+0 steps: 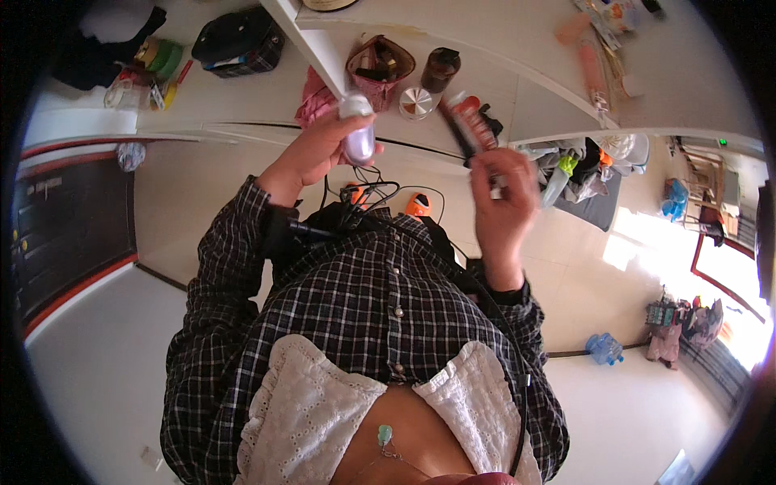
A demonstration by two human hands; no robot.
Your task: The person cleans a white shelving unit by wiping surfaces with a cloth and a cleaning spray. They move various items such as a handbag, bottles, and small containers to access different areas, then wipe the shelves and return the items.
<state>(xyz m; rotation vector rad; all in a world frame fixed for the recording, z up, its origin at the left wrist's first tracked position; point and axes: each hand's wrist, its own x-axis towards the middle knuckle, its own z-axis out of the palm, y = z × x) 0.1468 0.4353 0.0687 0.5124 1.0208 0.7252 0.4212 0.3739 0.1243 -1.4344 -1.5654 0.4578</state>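
Note:
My left hand [321, 145] is wrapped around a small lilac bottle [361, 144] with a pale cap, held upright in front of the shelf edge. My right hand [504, 200] is blurred, with its fingers curled near a red-and-white printed packet or tube [476, 125]. Whether the fingers grip that packet cannot be told. Something small and whitish shows between the curled fingers, too blurred to name. Behind the bottle, a pink cloth [316, 100] lies on the shelf. Nearby stand a pink pouch [377, 85] with cosmetics inside, a silver-lidded jar [416, 103] and a dark jar [441, 70].
White shelf boards [339, 136] with an upright divider [309, 54] run before me. A black bag [239, 42] and tape rolls [160, 57] sit left. Black cables [370, 194] hang at my waist. Clothes [582, 163] are piled right, and a blue water bottle [604, 349] rests behind.

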